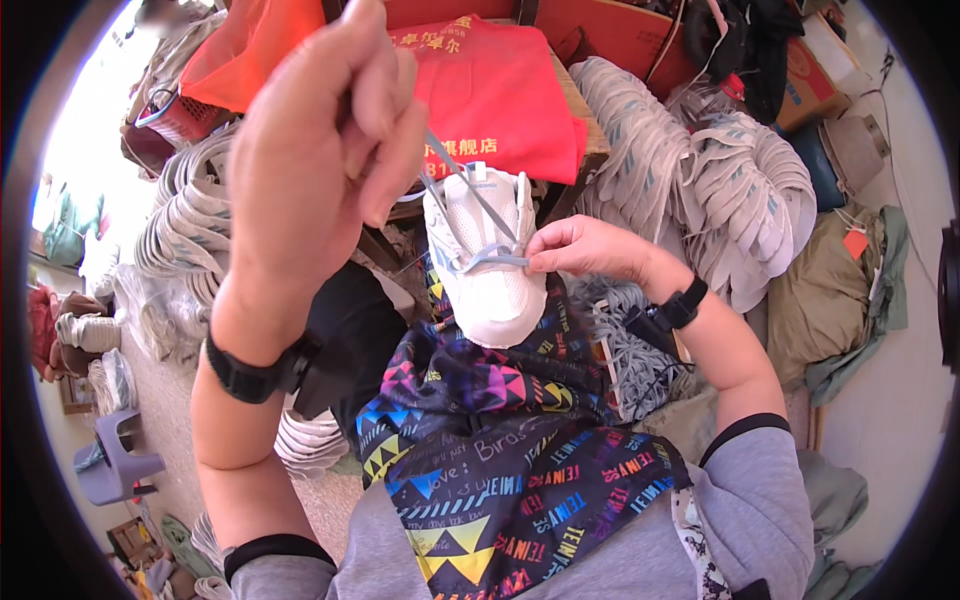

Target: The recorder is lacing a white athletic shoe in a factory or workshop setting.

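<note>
While left fingers (385,110) pinch lace (470,185) taut | right fingers (545,262) pinch lace at shoe (490,290)

Bright daylight enters from the upper left. A small grey plastic stool (118,458) stands on the pale floor (900,400). Stacks of white shoe uppers (700,170) fill the room.

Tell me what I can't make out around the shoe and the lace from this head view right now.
Head view only:
- Lace upper end: hidden inside the raised left hand.
- White shoe heel and sole: out of sight, facing away behind its upper.
- Lace end at the right hand: covered by the fingertips.
- Which eyelet the lace passes through: too small to tell.
</note>
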`<control>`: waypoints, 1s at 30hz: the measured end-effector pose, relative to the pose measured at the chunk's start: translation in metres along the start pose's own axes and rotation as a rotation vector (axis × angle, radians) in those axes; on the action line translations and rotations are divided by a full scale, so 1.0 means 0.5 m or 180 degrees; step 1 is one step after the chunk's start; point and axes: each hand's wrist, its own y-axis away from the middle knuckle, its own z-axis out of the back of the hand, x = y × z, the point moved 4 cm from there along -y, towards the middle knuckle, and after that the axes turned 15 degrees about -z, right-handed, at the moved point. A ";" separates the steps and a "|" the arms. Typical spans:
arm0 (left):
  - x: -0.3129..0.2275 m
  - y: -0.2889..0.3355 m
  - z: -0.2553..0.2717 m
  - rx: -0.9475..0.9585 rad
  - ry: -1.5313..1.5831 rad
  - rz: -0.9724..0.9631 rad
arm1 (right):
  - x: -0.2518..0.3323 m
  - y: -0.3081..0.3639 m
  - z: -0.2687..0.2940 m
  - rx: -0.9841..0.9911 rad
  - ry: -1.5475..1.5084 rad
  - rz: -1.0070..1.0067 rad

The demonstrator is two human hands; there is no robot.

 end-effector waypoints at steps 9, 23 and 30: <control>-0.093 -0.062 -0.098 0.0843 0.0411 -0.0613 | 0.038 0.004 -0.021 -0.0850 -0.0031 0.1327; 0.000 -0.032 -0.046 0.0257 -0.0365 -0.0522 | 0.121 0.053 -0.122 -0.3220 0.2930 0.1429; 0.016 -0.016 -0.032 -0.0057 -0.0315 -0.0385 | 0.098 0.029 -0.138 -0.2949 0.3020 0.1308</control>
